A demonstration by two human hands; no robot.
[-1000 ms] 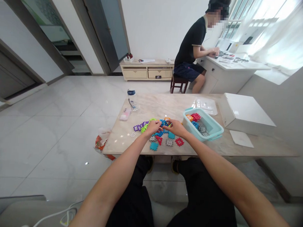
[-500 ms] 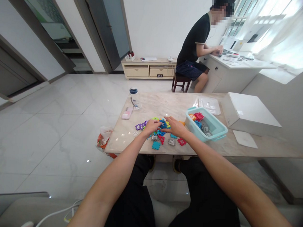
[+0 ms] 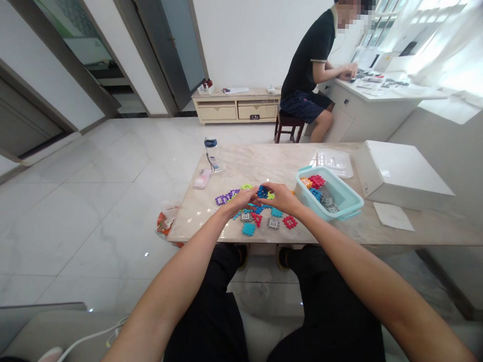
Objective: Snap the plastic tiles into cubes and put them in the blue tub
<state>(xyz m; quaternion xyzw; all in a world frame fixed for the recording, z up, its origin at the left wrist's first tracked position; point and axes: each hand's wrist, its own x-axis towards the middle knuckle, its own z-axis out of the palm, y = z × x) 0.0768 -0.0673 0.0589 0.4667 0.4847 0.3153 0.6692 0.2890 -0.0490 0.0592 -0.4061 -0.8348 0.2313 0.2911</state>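
My left hand and my right hand meet over a scatter of small coloured plastic building tiles on a marble table. Together the fingers pinch a blue tile piece just above the table. Purple tiles lie left of my left hand. A red tile, a grey tile and a blue tile lie in front of my hands. A teal tub with more tiles stands right of my right hand.
A white box and a sheet of paper lie at the table's right. A clear lid sits behind the tub, a bottle and pink pack at the left. Another person sits at a far desk.
Both hands have lifted slightly and drawn together around the blue tile piece. The view has shifted a little; the tiles on the table lie as before.
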